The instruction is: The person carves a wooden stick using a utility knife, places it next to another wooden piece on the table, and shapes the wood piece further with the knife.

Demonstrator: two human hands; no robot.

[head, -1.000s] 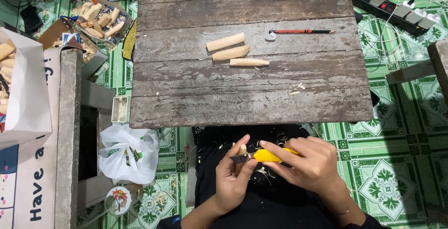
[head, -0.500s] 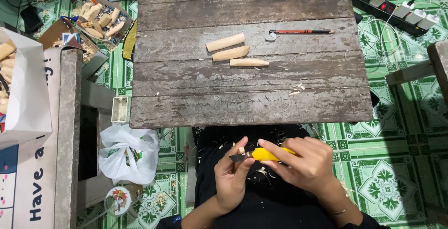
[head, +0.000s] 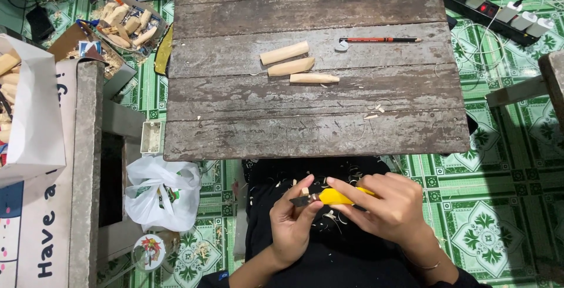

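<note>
1. Little has been changed since the earlier frame; both hands have stayed in the lap.
2. A yellow-handled knife (head: 332, 196) is gripped by the right hand (head: 382, 206).
3. A small wood piece (head: 305, 191) is pinched by the left hand (head: 294, 220), below the counter (head: 311, 129).

One view only: we look from a head-worn camera, facing almost straight down. Near the bottom edge, close to us, our left hand (head: 291, 223) and right hand (head: 385, 206); beyond them the wooden tabletop (head: 317, 129) fills the upper middle; green tiled floor (head: 505, 164) at both sides.
</note>
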